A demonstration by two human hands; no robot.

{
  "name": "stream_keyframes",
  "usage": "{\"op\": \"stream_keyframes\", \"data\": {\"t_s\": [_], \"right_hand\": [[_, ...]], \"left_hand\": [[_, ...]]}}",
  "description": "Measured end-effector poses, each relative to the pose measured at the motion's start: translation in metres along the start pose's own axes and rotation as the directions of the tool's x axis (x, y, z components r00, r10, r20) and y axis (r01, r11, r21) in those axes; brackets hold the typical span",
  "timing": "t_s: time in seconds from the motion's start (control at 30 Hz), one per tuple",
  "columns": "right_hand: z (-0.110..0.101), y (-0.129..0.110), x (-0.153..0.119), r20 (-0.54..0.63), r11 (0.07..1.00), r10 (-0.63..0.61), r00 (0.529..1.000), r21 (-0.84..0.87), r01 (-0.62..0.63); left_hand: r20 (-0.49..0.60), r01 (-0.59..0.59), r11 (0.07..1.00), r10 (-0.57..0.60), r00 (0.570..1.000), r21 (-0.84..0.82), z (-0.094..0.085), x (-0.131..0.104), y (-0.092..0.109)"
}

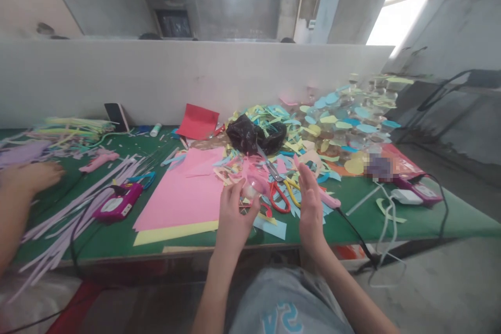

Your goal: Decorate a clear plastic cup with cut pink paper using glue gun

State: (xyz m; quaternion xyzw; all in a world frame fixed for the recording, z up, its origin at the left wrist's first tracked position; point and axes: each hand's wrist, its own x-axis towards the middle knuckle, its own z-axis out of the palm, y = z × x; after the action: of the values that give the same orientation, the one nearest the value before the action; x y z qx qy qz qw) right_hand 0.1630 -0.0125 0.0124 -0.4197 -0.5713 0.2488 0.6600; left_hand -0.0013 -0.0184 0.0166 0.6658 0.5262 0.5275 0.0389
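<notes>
In the head view my left hand grips a small clear, rounded plastic piece between thumb and fingers, with pink paper behind it. Its exact kind is blurred. To the right, my right hand is held up on edge, fingers stretched out and nothing in it. Red-handled scissors lie between my hands, beside a yellow-handled tool. A pink glue gun with a black cord lies just right of my right hand.
Pink sheets lie left of my hands. A black plastic bag sits among paper scraps behind. Several clear pieces with coloured paper discs are piled at back right. Another person's hand is at far left, near a purple box.
</notes>
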Motion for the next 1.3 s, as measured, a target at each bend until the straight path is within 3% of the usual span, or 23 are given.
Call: {"op": "stream_keyframes", "data": {"t_s": [0.13,0.27,0.37,0.5,0.63,0.77,0.83,0.97,1.13,1.3], "right_hand": [[-0.006,0.000,0.009,-0.113,0.996,0.014,0.993,0.086,-0.004],[-0.012,0.000,0.015,-0.178,0.998,-0.019,0.984,0.051,0.028],[-0.015,-0.002,0.017,-0.246,0.998,-0.040,0.968,0.030,0.049],[-0.017,-0.007,0.017,-0.280,0.998,-0.046,0.959,-0.053,0.033],[-0.011,-0.009,0.013,-0.144,0.964,-0.086,0.986,-0.263,0.046],[0.001,-0.007,0.006,0.089,0.927,-0.091,0.992,-0.356,0.117],[0.005,-0.006,0.003,0.211,0.913,-0.110,0.971,-0.365,0.183],[0.011,-0.006,0.003,0.410,0.898,-0.151,0.900,-0.323,0.298],[0.033,-0.014,0.022,0.452,0.858,-0.189,0.872,-0.357,0.371],[0.073,-0.005,0.042,0.548,0.739,-0.168,0.820,-0.481,0.472]], "left_hand": [[0.049,-0.110,0.984,0.104,0.993,0.137,-0.019,0.010,0.015],[0.292,-0.286,0.909,0.196,0.936,0.304,-0.016,0.014,0.007],[0.439,-0.319,0.857,0.124,0.890,0.404,0.000,0.014,-0.009],[0.486,-0.249,0.851,-0.009,0.874,0.462,0.021,0.014,-0.022],[0.426,-0.146,0.870,-0.079,0.901,0.471,0.023,0.011,-0.022],[0.397,-0.058,0.937,-0.090,0.913,0.345,0.005,0.007,-0.016],[0.380,0.001,0.958,-0.115,0.918,0.288,-0.010,0.006,-0.015],[0.365,0.026,0.944,-0.152,0.918,0.329,-0.040,0.008,-0.020],[0.260,0.049,0.901,-0.176,0.950,0.431,-0.065,0.008,-0.040],[0.188,0.044,0.886,-0.146,0.971,0.462,-0.070,0.006,-0.053]]}}
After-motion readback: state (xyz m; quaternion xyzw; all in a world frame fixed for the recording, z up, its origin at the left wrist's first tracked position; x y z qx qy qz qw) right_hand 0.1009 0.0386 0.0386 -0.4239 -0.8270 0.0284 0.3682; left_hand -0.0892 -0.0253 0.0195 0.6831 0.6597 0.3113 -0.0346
